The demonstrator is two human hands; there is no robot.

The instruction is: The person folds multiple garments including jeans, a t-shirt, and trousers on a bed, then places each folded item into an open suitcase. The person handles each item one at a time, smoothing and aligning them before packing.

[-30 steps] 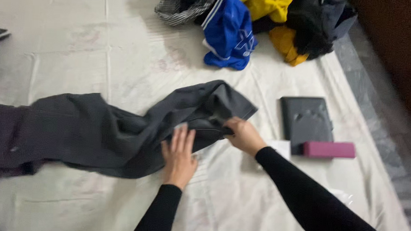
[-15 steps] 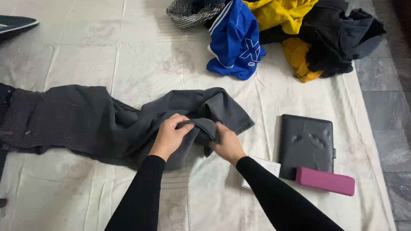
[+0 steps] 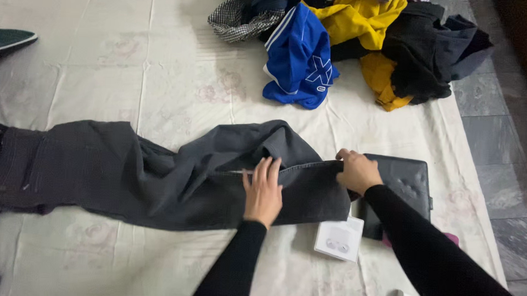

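Head view: dark grey trousers [image 3: 156,173] lie on pale sheet [image 3: 101,70], long axis left-right. Left hand [image 3: 263,189] flat, fingers spread, pressing leg mid-length. Right hand [image 3: 357,171] nearer hem, fingers clamped on it, over black case [image 3: 407,178].

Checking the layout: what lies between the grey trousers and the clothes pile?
Only bare pale sheet between trousers and pile, in the head view.

We are losing the trousers [image 3: 126,171] past the left edge, and our right arm is hiding the pink box [image 3: 449,238].
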